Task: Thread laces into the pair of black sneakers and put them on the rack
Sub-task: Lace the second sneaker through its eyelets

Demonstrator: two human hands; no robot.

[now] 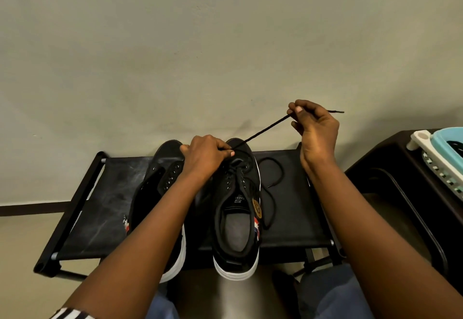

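Two black sneakers with white soles stand side by side on the black rack [295, 208], toes toward the wall. The left sneaker [155, 193] has bare eyelets. The right sneaker [238, 208] carries a black lace [263, 130] through its front eyelets. My right hand [313, 128] pinches that lace near its tip and holds it taut, up and to the right of the shoe. My left hand [208, 155] rests on the toe end of the right sneaker, fingers curled at the lace where it leaves the eyelets. The lace's other end lies looped on the rack at the shoe's right.
The rack stands against a pale wall [225, 43]. A dark stool or side table [400, 168] is at the right, with a teal and white plastic basket [443, 153] on it. My knees in blue trousers [333, 293] are just below the rack's front edge.
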